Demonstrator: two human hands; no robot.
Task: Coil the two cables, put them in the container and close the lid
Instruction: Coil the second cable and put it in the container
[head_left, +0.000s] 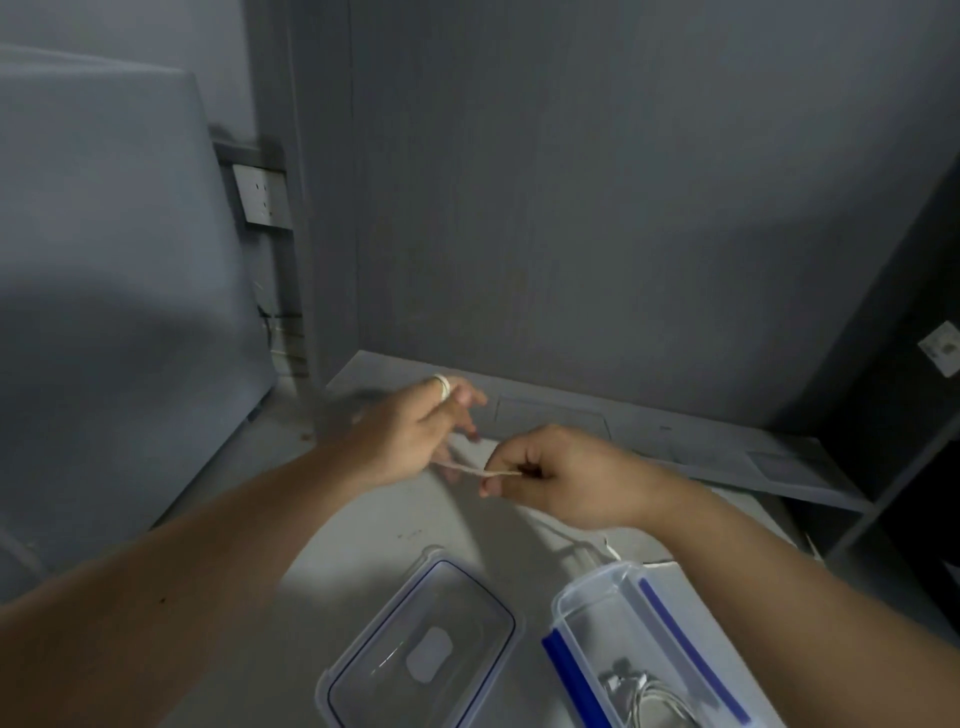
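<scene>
A thin white cable runs taut between the two hands above the worktop, a few turns of it wound round a finger of the left hand; from the right hand it trails down toward the worktop behind the container. The left hand is raised with its fingers spread and half curled, its grip loose apart from the wrapped loops. The right hand is balled into a fist, thumb and forefinger pinching the cable tightly at its end of the taut stretch. Both bare forearms reach in from the near edge. Nearer, the clear plastic container with blue clips stands open on the worktop, a coiled cable already lying inside, partly hidden by the right forearm. Just to its left the clear lid lies flat. Grey panels close in the back, with a wall socket at upper left.
</scene>
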